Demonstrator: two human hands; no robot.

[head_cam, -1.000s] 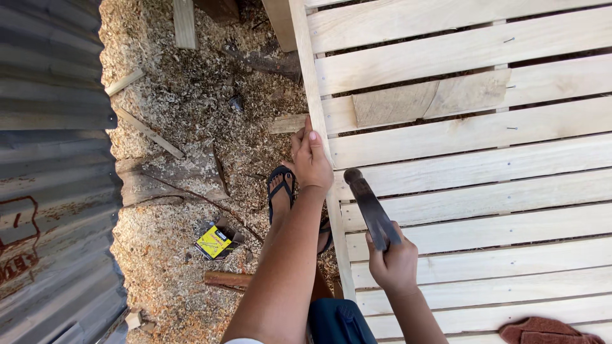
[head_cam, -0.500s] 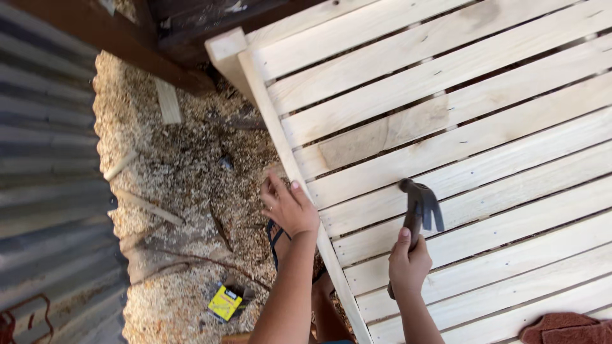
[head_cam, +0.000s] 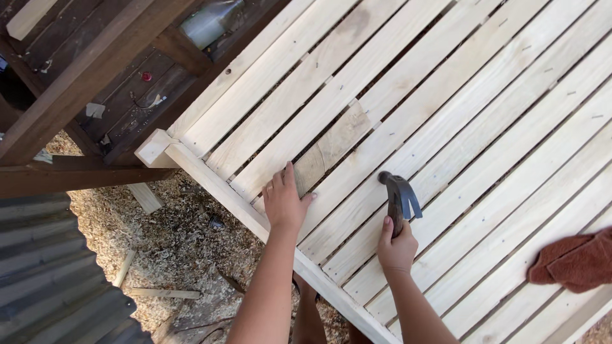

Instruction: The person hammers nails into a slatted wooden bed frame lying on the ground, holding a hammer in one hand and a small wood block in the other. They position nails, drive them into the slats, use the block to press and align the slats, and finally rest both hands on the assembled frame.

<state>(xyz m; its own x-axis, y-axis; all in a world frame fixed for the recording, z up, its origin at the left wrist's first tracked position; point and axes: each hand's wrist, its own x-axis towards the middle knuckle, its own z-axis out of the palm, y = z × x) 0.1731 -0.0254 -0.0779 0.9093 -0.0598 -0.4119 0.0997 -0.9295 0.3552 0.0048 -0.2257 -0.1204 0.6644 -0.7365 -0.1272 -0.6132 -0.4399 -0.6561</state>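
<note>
Pale wooden slat frame (head_cam: 446,95) carries both hands: the left hand (head_cam: 282,202) lies flat by its edge rail, the right hand (head_cam: 396,245) beside it clasps an upright claw hammer (head_cam: 398,194).

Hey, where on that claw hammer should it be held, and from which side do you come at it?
Grip the claw hammer low on its handle, near the end, coming from the near side of the slatted wooden panel, much as the right hand does. The handle points back toward the person while the metal head and curved claw sit at the far end, so a low grip likely gives the most swing.
</note>
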